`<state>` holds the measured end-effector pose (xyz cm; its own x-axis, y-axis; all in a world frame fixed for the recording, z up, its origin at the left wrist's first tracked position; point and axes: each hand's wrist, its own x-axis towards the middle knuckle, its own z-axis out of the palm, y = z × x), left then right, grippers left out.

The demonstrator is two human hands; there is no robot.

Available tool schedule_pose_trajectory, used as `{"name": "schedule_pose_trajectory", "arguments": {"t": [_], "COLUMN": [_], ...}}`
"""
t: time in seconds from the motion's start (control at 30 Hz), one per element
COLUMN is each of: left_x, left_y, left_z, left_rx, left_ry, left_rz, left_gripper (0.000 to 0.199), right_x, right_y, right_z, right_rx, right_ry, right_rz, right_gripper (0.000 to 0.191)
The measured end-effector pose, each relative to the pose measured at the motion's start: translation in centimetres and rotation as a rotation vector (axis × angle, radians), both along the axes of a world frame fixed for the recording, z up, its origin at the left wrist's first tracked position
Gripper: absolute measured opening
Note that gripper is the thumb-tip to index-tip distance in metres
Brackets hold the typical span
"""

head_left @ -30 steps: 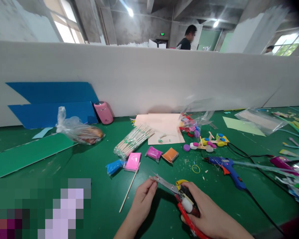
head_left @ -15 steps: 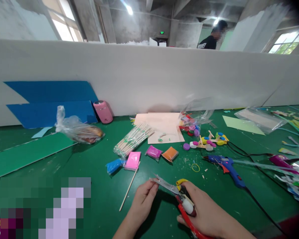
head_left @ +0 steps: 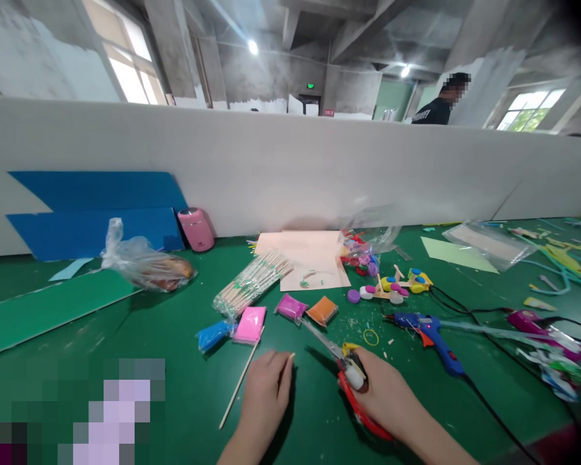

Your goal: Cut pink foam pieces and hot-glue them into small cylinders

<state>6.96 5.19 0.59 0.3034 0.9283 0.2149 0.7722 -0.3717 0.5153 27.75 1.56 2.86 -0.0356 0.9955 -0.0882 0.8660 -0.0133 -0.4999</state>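
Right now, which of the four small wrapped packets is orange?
The rightmost packet, beyond the scissors in the right hand. Leftward from it lie the magenta packet, pink packet and blue packet, none of them orange.

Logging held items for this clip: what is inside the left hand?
A pale tip pokes out of the left hand; any more of it, or anything else inside, is covered by the hand itself.
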Motion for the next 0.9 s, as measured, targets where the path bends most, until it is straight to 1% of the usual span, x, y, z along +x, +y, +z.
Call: {"name": "schedule_pose_trajectory", "arguments": {"t": [0.07,0.17,0.23,0.3,0.37,0.4,0.43,0.5,0.57,0.6,0.63,0.67,0.7,0.73,0.77,0.8,0.87,0.9], "left_x": [-0.4,-0.6,-0.6,-0.4,-0.3,-0.3,-0.3,-0.4,-0.5,-0.6,-0.6,-0.7,-0.8,-0.9,-1.0,-1.1,-1.3,-1.4], "left_y": [0.6,0.9,0.9,0.9,1.0,1.1,1.2,1.3,1.4,1.4,1.4,1.4,1.4,1.4,1.4,1.4,1.5,1.5], "left_z": [-0.2,-0.2,0.0,0.2,0.3,0.4,0.4,0.3,0.1,0.0,-0.1,-0.2,-0.3,-0.5,-0.7,-1.0,-1.7,-2.1], "left_rx": [0.036,0.074,0.095,0.110,0.112,0.109,0.105,0.103,0.110,0.117,0.127,0.139,0.154,0.172,0.194,0.217,0.267,0.296], "left_ry": [0.101,0.210,0.272,0.359,0.444,0.471,0.481,0.481,0.468,0.462,0.458,0.454,0.453,0.451,0.447,0.446,0.453,0.454], "left_rz": [0.059,0.119,0.140,0.152,0.158,0.159,0.160,0.164,0.170,0.169,0.168,0.161,0.157,0.152,0.140,0.143,0.139,0.171], "left_gripper": [0.028,0.028,0.027,0.026,0.026,0.027,0.027,0.026,0.026,0.026,0.026,0.026,0.026,0.026,0.026,0.026,0.024,0.023], "right_x": [0.5,1.0,1.4,1.9,2.5,2.9,3.4,4.5,5.7,6.3,6.9,7.4,7.8,8.0,8.2,8.2,8.1,7.9], "right_y": [0.4,0.6,0.6,0.7,1.2,1.6,2.1,3.7,6.1,7.8,9.7,11.7,14.0,16.3,18.5,20.5,23.9,25.1], "right_z": [-0.1,0.1,0.5,1.4,2.9,4.0,5.3,8.6,12.2,13.8,15.2,16.3,17.0,17.3,17.2,16.8,15.3,14.4], "right_rx": [0.033,0.080,0.106,0.130,0.158,0.180,0.203,0.249,0.316,0.364,0.367,0.341,0.298,0.234,0.164,0.095,-0.016,-0.053], "right_ry": [-0.044,-0.096,-0.125,-0.158,-0.201,-0.226,-0.249,-0.282,-0.305,-0.325,-0.392,-0.422,-0.439,-0.453,-0.467,-0.480,-0.496,-0.501], "right_rz": [-0.018,0.000,0.029,0.063,0.089,0.094,0.097,0.112,0.086,0.048,0.012,-0.006,0.000,0.016,0.031,0.048,0.077,0.088], "right_gripper": [0.013,0.028,0.035,0.031,0.018,0.015,0.014,0.016,0.022,0.025,0.029,0.032,0.032,0.029,0.023,0.022,0.022,0.022]}}
